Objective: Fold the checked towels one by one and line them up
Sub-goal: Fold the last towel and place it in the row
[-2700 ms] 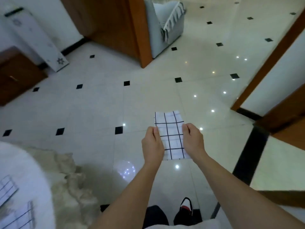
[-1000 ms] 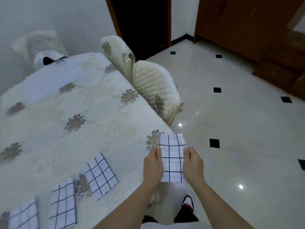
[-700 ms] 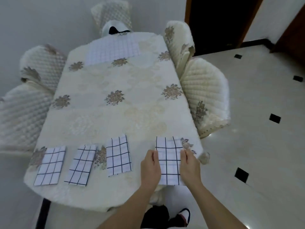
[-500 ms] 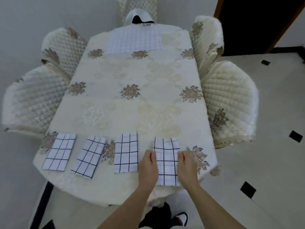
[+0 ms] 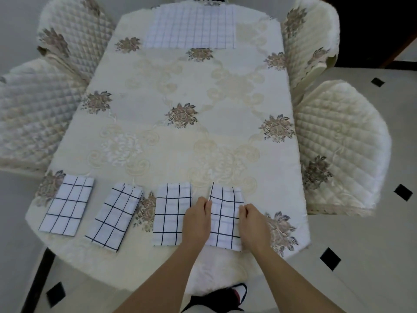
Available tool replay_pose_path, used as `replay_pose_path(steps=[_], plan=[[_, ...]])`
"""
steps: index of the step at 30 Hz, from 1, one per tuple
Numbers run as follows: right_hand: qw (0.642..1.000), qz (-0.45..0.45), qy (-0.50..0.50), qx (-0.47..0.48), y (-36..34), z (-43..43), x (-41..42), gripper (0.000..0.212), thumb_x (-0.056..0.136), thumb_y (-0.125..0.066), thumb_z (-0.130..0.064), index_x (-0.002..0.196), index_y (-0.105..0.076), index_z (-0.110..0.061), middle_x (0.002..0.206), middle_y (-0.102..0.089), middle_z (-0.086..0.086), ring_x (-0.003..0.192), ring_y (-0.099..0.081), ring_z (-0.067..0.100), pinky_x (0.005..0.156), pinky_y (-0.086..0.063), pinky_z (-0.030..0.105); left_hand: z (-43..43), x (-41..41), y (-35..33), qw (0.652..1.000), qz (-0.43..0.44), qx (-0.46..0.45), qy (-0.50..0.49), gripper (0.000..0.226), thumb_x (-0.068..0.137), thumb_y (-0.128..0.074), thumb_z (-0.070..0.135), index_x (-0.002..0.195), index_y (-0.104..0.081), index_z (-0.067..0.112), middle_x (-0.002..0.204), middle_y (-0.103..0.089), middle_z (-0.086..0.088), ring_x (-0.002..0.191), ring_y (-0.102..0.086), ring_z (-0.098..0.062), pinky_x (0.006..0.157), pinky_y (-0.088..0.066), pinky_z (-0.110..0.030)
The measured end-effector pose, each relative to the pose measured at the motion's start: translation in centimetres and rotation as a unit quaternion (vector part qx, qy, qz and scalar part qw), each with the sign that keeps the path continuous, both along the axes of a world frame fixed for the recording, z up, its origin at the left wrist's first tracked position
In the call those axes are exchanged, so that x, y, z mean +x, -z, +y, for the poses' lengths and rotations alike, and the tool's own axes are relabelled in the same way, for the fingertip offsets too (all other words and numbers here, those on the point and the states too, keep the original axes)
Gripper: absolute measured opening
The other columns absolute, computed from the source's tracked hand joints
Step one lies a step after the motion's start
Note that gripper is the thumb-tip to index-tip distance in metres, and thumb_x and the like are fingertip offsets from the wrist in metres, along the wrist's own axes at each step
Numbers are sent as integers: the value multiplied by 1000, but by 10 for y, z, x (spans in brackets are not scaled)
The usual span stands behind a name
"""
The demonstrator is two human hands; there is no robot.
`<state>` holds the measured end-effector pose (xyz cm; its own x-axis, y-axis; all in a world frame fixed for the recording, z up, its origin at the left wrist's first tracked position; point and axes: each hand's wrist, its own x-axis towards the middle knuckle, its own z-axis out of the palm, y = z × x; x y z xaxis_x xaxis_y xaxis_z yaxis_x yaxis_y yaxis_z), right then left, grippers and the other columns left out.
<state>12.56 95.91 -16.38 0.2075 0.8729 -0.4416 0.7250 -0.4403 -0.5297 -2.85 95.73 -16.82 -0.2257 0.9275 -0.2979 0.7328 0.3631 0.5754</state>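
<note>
four folded checked towels lie in a row along the near edge of the counter. the rightmost towel is pinched at its long edges, the left hand on one side and the right hand on the other. its near end sits close to the counter's rim, so it could slip off on release. the left hand overlaps the neighbouring towel and may drag it askew.
</note>
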Motion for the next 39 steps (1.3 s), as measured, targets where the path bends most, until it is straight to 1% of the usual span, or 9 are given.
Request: replay_pose_path(steps=[4, 8, 11, 16, 21, 25, 32, 36, 39], plan=[[998, -65, -7, 4, 1, 6, -2, 35, 105, -32, -37, 93, -57, -16, 76, -59, -3, 65, -55, 13, 51, -36, 30, 7, 0, 3, 1000, -9, -18, -10, 28, 105, -44, 31, 84, -52, 15, 65, -51, 5, 57, -44, -10, 47, -28, -23], [996, -93, 12, -2, 2, 8, -6, 35, 103, -34, -39, 94, -58, -16, 87, -60, 0, 74, -57, 19, 61, -45, 35, 11, 2, 3, 999, 8, -30, -17, 27, 104, -48, 33, 83, -55, 17, 64, -53, 6, 56, -47, -8, 48, -31, -24], [995, -94, 24, -22, 1, 8, -4, 32, 102, -37, -40, 100, -57, -16, 92, -63, 2, 81, -59, 23, 63, -40, 34, 12, 4, 1, 999, 21, -46, -14, 25, 102, -51, 36, 89, -58, 16, 67, -57, 5, 59, -52, -10, 51, -37, -26], [994, -92, 41, -36, 0, 9, 0, 29, 101, -41, -43, 102, -57, -19, 85, -64, 0, 76, -52, 21, 62, -39, 33, 12, 2, -3, 997, 66, -44, 13, 26, 102, -50, 37, 89, -58, 16, 74, -61, 1, 69, -57, -16, 58, -48, -32], [994, -99, 29, -37, 1, 5, 3, 29, 101, -42, -41, 101, -58, -17, 87, -66, 2, 76, -54, 22, 62, -41, 34, 14, 1, -9, 985, 147, -35, 85, 26, 103, -45, 39, 94, -53, 17, 88, -59, 0, 76, -55, -17, 62, -39, -28], [994, -94, 17, -48, -4, 2, 6, 31, 101, -39, -41, 98, -58, -17, 88, -64, 1, 79, -52, 21, 63, -40, 34, 13, -4, -12, 982, 158, -25, 99, 22, 103, -48, 35, 104, -53, 14, 100, -58, -2, 83, -58, -18, 68, -46, -30], [994, -102, -15, 34, -38, 15, 28, 29, 100, -41, -39, 90, -56, -16, 90, -61, 0, 82, -58, 19, 74, -52, 38, 24, -8, -42, 968, 197, 67, 139, 30, 101, -45, 36, 123, -54, 17, 114, -55, -1, 102, -52, -18, 74, -45, -28], [974, -156, -116, 113, -74, 38, 45, 31, 101, -42, -40, 117, -58, -19, 113, -58, 2, 100, -53, 21, 80, -48, 36, 45, 5, -76, 949, 216, 140, 180, 41, 100, -45, 41, 134, -52, 19, 130, -55, 1, 115, -53, -21, 87, -46, -35], [949, -208, -162, 175, -110, 55, 59, 38, 100, -42, -42, 130, -53, -22, 127, -54, 1, 113, -51, 23, 84, -47, 36, 60, 19, -107, 934, 203, 214, 202, 45, 94, -49, 43, 128, -60, 16, 127, -62, -2, 113, -59, -25, 89, -49, -41]])
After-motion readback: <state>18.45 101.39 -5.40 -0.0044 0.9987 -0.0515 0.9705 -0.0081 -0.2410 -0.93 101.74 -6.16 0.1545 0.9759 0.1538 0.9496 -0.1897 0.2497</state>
